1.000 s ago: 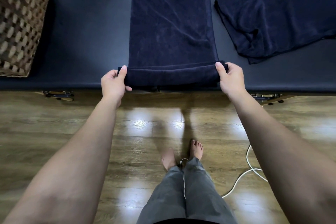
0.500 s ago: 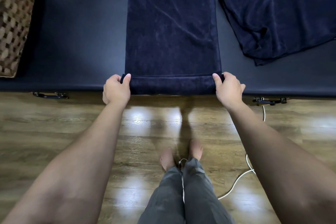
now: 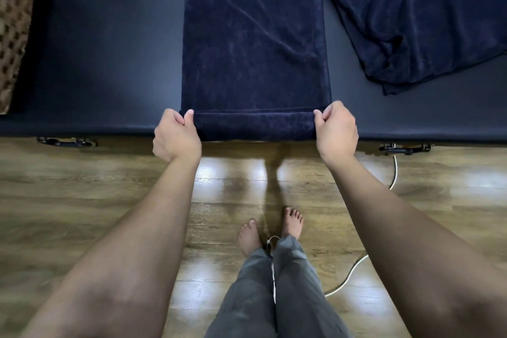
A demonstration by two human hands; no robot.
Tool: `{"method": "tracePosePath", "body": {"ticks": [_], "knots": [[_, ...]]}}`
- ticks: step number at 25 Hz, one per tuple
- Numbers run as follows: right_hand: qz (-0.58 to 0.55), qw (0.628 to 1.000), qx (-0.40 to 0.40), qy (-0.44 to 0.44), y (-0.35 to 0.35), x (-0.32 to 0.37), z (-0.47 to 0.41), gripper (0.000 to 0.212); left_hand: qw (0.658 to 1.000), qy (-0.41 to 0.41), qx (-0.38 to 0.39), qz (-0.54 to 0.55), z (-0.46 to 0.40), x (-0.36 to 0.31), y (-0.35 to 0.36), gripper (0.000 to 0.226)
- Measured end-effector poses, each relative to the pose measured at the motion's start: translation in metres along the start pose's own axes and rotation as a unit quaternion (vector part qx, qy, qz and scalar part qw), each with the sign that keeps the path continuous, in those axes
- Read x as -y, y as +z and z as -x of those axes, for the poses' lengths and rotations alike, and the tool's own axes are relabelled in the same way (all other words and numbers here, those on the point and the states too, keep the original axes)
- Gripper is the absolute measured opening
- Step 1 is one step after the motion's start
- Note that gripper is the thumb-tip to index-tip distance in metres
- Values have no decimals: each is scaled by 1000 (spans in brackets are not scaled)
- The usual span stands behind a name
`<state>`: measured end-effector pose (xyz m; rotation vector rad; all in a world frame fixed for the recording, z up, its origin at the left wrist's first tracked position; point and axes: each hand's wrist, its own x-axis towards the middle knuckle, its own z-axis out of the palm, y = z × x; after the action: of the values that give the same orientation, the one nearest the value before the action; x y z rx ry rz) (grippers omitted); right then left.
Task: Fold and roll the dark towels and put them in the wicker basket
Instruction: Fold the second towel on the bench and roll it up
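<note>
Fingers [image 3: 189, 114] of both hands pinch the folded towel's [image 3: 255, 35] near end — first turn only (second towel [image 3: 419, 16] crumpled, wicker basket [image 3: 13, 22] unfilled).

We are seeing a long dark navy terry towel [image 3: 253, 35] lying flat in a narrow folded strip, running away from the near edge, its near end turned over into a short, low roll [image 3: 253, 126]. A second dark navy terry towel [image 3: 419, 16] is lying loosely folded and rumpled to the right, well apart from the first. A brown woven wicker basket [image 3: 13, 22] is standing at the far left, cut off by the frame.
</note>
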<state>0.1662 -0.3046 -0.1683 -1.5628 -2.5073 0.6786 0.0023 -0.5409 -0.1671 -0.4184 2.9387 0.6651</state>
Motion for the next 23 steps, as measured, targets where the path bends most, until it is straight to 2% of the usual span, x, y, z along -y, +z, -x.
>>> {"method": "tracePosePath", "body": {"ticks": [1, 3, 4, 6, 9, 12, 15, 17, 19, 21, 23], "knots": [[-44, 999, 0, 2, 0, -1, 2, 18, 1000, 0, -5, 9, 1, 2, -1, 35], [-74, 995, -6, -61, 1, -8, 6, 8, 999, 23, -12, 29, 6, 8, -1, 25], [-72, 991, -10, -112, 2, -13, 7, 4, 998, 51, -16, 42, 9, 12, 0, 18], [-48, 979, -25, -194, 8, -23, 9, 9, 988, 141, -35, 45, 16, 22, 5, 10], [49, 968, -58, -240, 17, -30, 17, 19, 967, 249, -46, -22, 27, 33, 12, 28], [135, 950, -108, -260, 17, -37, 27, 29, 958, 270, 0, -94, 38, 38, 12, 40], [207, 947, -72, -233, 20, -45, 34, 53, 931, 289, 57, -218, 42, 51, 9, 66], [243, 941, -66, -226, 23, -42, 38, 58, 913, 305, 62, -265, 43, 51, 11, 71], [248, 923, -76, -286, 26, -37, 41, 51, 896, 350, 56, -267, 47, 40, 13, 74], [224, 899, -64, -372, 32, -36, 44, 58, 862, 430, 75, -260, 53, 29, 22, 77], [185, 891, -34, -414, 36, -39, 43, 61, 829, 489, 104, -249, 57, 30, 32, 79]]}}
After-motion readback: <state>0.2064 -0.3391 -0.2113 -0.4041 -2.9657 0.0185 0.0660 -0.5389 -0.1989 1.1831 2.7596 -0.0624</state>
